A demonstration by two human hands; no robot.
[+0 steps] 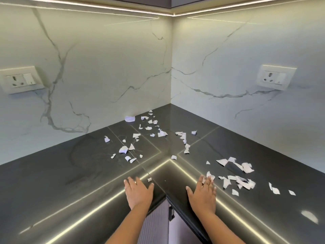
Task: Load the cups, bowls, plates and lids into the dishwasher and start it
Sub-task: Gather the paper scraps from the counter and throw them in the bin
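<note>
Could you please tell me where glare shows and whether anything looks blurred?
Head view: the LED strip mirrors as bright streaks on the glossy countertop, running past the left hand and right hand; a glare blotch sits at lower right; the paper scraps look sharp.

Two hands lie flat on the counter (70,173) at its near inner corner, the left hand (138,192) left of the seam and the right hand (203,194) right of it, fingertips touching a scrap. More scraps (123,149) lie scattered from the far corner toward the hands, with a cluster just right of the right hand. The left socket (20,80) sits on the left wall and the right socket (273,78) on the right wall, both above the counter.
</note>
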